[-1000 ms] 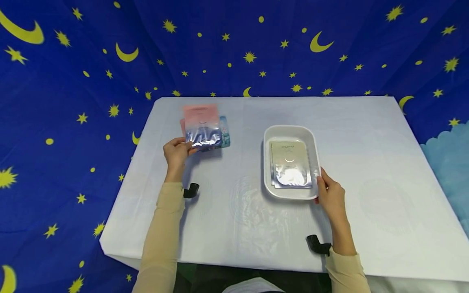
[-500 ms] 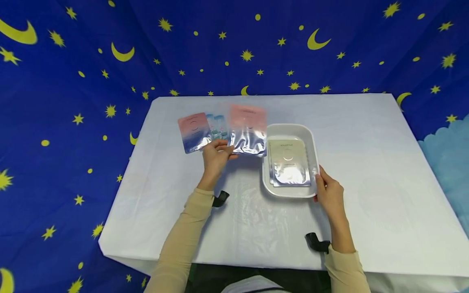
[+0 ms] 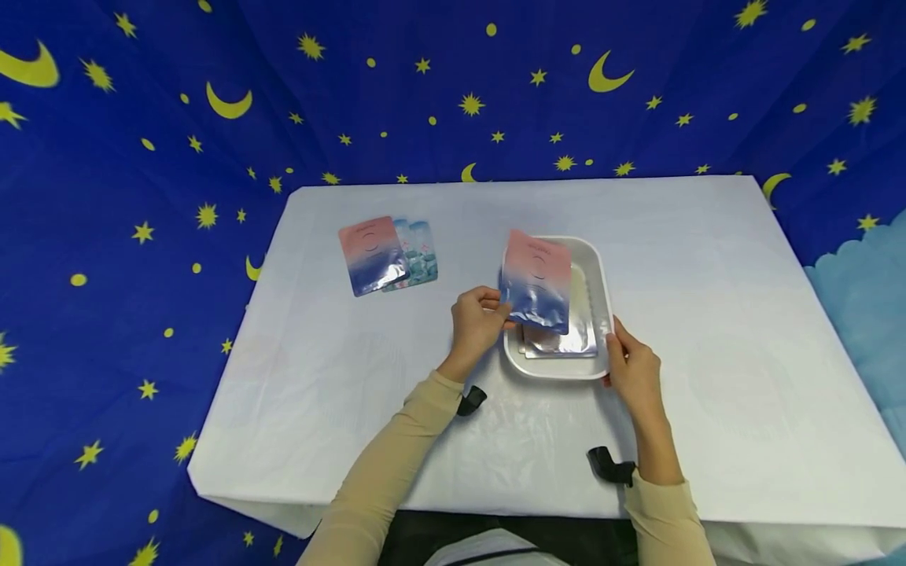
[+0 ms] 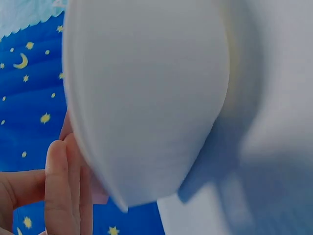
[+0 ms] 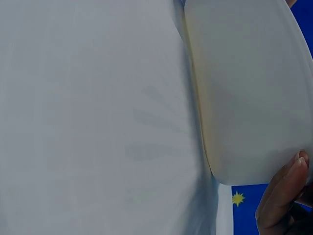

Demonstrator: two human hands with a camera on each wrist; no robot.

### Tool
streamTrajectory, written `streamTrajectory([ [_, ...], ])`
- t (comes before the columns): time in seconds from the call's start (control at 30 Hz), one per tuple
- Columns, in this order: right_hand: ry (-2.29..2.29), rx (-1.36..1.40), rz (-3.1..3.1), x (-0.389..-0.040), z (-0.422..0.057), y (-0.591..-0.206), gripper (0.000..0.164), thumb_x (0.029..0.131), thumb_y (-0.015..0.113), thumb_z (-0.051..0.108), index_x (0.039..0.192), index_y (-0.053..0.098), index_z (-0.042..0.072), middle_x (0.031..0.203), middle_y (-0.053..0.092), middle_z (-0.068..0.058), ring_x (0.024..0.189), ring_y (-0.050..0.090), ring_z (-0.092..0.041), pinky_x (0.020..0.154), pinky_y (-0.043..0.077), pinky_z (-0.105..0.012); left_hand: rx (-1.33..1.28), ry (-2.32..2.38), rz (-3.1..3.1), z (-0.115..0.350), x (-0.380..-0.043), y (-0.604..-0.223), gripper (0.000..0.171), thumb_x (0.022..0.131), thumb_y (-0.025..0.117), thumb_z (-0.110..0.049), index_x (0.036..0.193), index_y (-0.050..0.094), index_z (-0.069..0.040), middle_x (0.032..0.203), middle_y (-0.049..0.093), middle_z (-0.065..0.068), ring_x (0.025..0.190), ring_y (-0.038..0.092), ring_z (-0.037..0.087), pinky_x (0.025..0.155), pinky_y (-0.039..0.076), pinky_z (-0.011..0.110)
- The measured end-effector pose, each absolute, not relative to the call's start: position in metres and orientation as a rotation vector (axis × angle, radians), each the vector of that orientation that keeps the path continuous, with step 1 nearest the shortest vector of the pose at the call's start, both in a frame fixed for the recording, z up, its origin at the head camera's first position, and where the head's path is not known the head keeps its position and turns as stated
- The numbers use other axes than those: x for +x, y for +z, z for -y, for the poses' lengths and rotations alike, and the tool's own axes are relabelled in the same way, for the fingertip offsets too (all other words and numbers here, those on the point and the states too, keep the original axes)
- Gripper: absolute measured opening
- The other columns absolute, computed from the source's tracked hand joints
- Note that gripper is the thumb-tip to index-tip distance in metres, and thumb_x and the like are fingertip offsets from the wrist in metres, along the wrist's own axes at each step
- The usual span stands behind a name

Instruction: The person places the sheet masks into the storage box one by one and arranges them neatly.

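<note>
My left hand point(image 3: 476, 324) pinches a pink-and-blue sheet mask packet point(image 3: 535, 279) by its lower left corner, over the white plastic tray point(image 3: 559, 373). Cream-and-silver packets point(image 3: 583, 326) lie in the tray, partly covered by the held one in this view. At the tray's right side, near the front corner, my right hand point(image 3: 635, 365) grips the rim with thumb above and fingers below. In the left wrist view the tray's outer wall point(image 4: 146, 98) hides most of the held packet. The right wrist view shows fingers point(image 5: 286, 196) against the tray's wall point(image 5: 249, 98).
Another pink-and-blue packet point(image 3: 373, 255) lies at the table's back left, overlapping blue-green patterned packets point(image 3: 422, 251). A white cloth covers the table point(image 3: 729, 330). Behind it hangs a blue curtain point(image 3: 396, 86) with yellow moons and stars.
My left hand has carried the pink-and-blue packet rightward from the pile to over the tray, uncovering the other packets there. My right hand has kept its grip on the tray.
</note>
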State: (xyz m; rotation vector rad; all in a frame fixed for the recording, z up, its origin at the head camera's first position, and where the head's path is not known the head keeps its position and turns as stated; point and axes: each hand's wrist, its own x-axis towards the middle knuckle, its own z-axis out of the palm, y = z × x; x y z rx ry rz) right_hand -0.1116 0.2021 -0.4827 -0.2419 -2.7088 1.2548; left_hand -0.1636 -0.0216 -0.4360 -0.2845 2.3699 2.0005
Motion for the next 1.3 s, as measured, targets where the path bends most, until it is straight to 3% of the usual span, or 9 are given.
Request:
streamTrajectory([
  [0.27, 1.283, -0.252, 2.707, -0.111, -0.202, -0.484, 0.038, 0.093, 0.043, 0.025, 0.129, 0.047, 0.012, 0.064, 0.059, -0.021, 0.03, 0.046, -0.007, 0.031, 0.039, -0.024, -0.205, 1.892, -2.502, -0.003, -0.154, -0.444, 0.017, 0.074, 0.066, 0.003, 0.091, 0.061, 0.006, 0.075, 0.063, 0.016, 0.051, 0.064, 0.019, 0.045, 0.05, 0.018],
  [0.5, 1.293, -0.261, 2.718, -0.111, -0.201, -0.482, 0.039, 0.093, 0.043, 0.025, 0.129, 0.047, 0.012, 0.066, 0.06, -0.021, 0.031, 0.046, -0.008, 0.032, 0.04, -0.024, -0.142, 1.791, -2.566, -0.011, -0.15, -0.447, 0.026, 0.073, 0.071, -0.008, 0.093, 0.062, 0.006, 0.073, 0.065, 0.013, 0.048, 0.061, 0.011, 0.044, 0.048, 0.016],
  [0.77, 1.303, -0.254, 2.721, -0.11, -0.202, -0.483, 0.04, 0.093, 0.041, 0.028, 0.13, 0.045, 0.014, 0.071, 0.061, -0.022, 0.032, 0.045, -0.006, 0.034, 0.041, -0.024, 0.022, 1.722, -2.722, -0.002, -0.152, -0.443, 0.023, 0.075, 0.069, -0.009, 0.094, 0.066, 0.005, 0.071, 0.066, 0.009, 0.047, 0.06, 0.008, 0.043, 0.046, 0.014],
  [0.97, 1.291, -0.262, 2.724, -0.111, -0.201, -0.483, 0.04, 0.093, 0.042, 0.028, 0.13, 0.045, 0.012, 0.072, 0.061, -0.022, 0.032, 0.046, -0.006, 0.033, 0.04, -0.024, -0.068, 1.687, -2.819, 0.026, -0.162, -0.438, 0.024, 0.076, 0.069, -0.016, 0.095, 0.067, -0.001, 0.075, 0.066, 0.006, 0.047, 0.06, 0.007, 0.043, 0.046, 0.017],
  [1.13, 1.31, -0.256, 2.716, -0.111, -0.2, -0.482, 0.04, 0.093, 0.042, 0.028, 0.13, 0.045, 0.013, 0.08, 0.063, -0.022, 0.032, 0.046, -0.005, 0.033, 0.041, -0.024, -0.347, 1.529, -3.012, 0.077, -0.181, -0.431, 0.029, 0.076, 0.069, -0.026, 0.099, 0.067, -0.009, 0.083, 0.068, 0.005, 0.062, 0.064, 0.014, 0.059, 0.048, 0.028],
  [1.3, 1.321, -0.252, 2.709, -0.11, -0.201, -0.481, 0.039, 0.093, 0.042, 0.026, 0.13, 0.046, 0.012, 0.084, 0.063, -0.022, 0.032, 0.046, -0.005, 0.033, 0.041, -0.024, -0.746, 1.339, -3.027, 0.139, -0.203, -0.432, 0.045, 0.074, 0.068, -0.034, 0.112, 0.061, -0.011, 0.107, 0.058, 0.016, 0.098, 0.055, 0.03, 0.08, 0.043, 0.043],
])
